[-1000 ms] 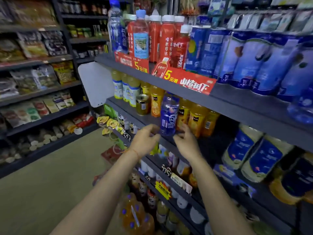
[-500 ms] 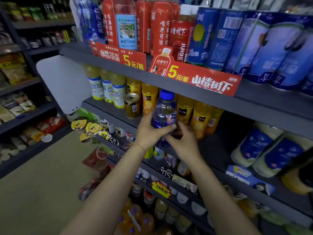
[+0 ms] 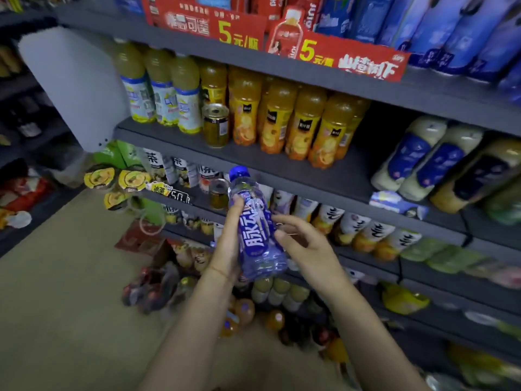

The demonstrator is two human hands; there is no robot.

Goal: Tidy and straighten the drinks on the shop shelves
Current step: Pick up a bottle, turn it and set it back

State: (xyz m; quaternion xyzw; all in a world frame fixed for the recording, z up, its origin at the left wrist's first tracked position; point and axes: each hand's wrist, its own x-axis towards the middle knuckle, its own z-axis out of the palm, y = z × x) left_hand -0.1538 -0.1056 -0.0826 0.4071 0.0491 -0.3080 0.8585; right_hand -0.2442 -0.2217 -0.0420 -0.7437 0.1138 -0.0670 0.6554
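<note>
Dark grey shelves (image 3: 282, 165) stacked in tiers, seen from above and at a slant. On the top shelf (image 3: 423, 88): blue cartons (image 3: 451, 32) at right, red price strips (image 3: 338, 56) clipped along the front edge. On the next shelf down: pale yellow-green bottles (image 3: 160, 88) at left, a small gold-lidded can (image 3: 216, 125) just beside them, a row of orange juice bottles (image 3: 296, 122) near the middle, cream bottles with blue labels (image 3: 428, 159) lying tilted at far right. Lower still: white-labelled bottles (image 3: 352, 224), green packs (image 3: 439, 255), round yellow tags (image 3: 115, 177) hanging off the left end. Beige floor (image 3: 56, 292) below, more bottles (image 3: 245, 311) crowded at the foot.
</note>
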